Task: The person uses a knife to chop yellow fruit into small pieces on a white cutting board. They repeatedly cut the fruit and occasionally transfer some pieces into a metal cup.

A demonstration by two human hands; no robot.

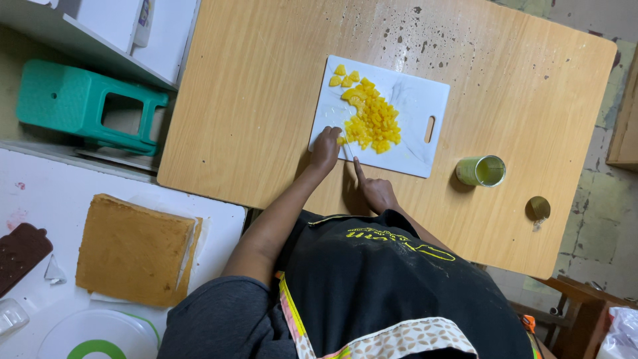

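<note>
A white cutting board (415, 106) lies on a wooden table (252, 100). On it sits a pile of diced yellow fruit (375, 123), with a few larger pieces (344, 76) at its far left end. My left hand (325, 147) rests on the board's near edge, fingertips on a yellow piece at the edge of the pile. My right hand (376, 191) holds a thin knife (348, 147), index finger stretched along it, the blade meeting the fruit beside my left fingers.
An open tin can (480, 171) stands right of the board, its round lid (538, 208) farther right. A teal plastic stool (86, 103) is on the floor at left. A slab of sponge cake (136, 251) lies on a white surface at lower left, beside a brown bar-shaped mould (20, 254).
</note>
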